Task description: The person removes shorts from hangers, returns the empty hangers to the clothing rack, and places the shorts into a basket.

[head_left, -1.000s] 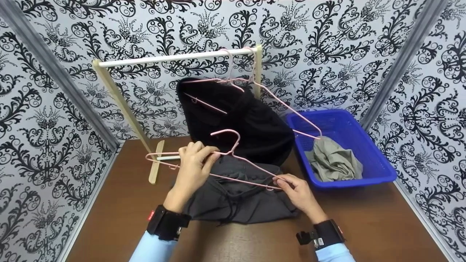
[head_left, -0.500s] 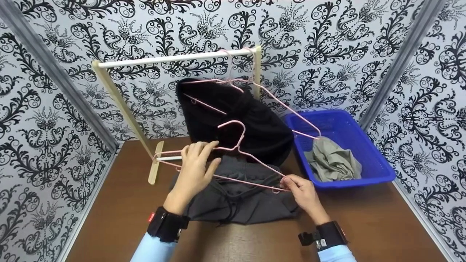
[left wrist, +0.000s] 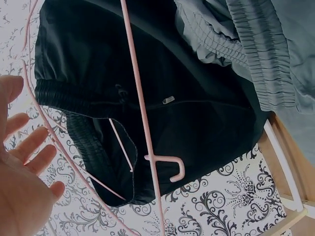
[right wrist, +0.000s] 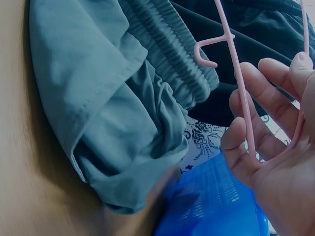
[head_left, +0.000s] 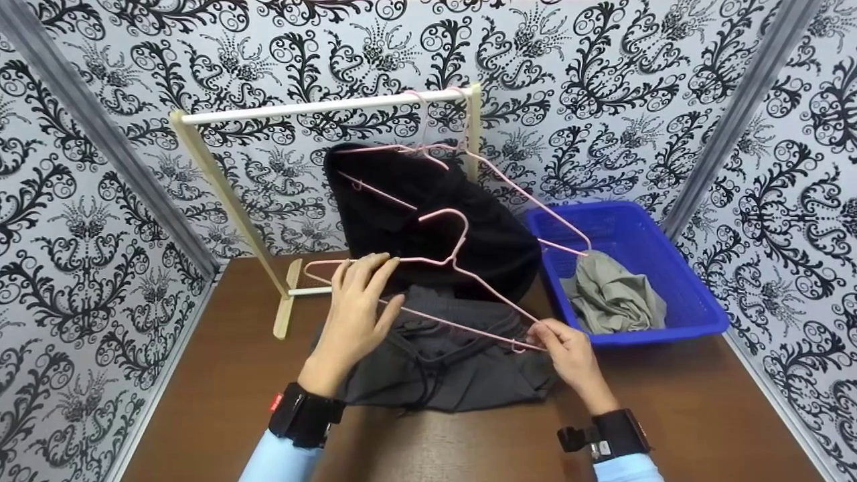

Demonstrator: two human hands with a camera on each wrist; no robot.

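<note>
A pink wire hanger (head_left: 492, 291) is held in the air over dark grey drawstring shorts (head_left: 462, 385) spread on the table. Its right corner is gripped by my right hand (head_left: 566, 355), and in the right wrist view that corner (right wrist: 253, 157) lies across the palm. My left hand (head_left: 355, 308) has its fingers straight against the hanger's upper left arm, thumb spread away from the wire. In the left wrist view, the hanger's lower bar with a small hook (left wrist: 170, 160) crosses in front of a black garment (left wrist: 197, 128).
Behind stands a rack with a white rail (head_left: 301, 108) and wooden posts. Two pink hangers hang at its right end, one bearing a black garment (head_left: 482, 221). A blue basket (head_left: 689, 294) at right holds a crumpled grey-green garment (head_left: 619, 301). Patterned walls enclose the brown table (head_left: 221, 402).
The hanger has shifted right and up along with my right hand. My left thumb has come off the wire and its fingers have straightened, while the shorts stay in place.
</note>
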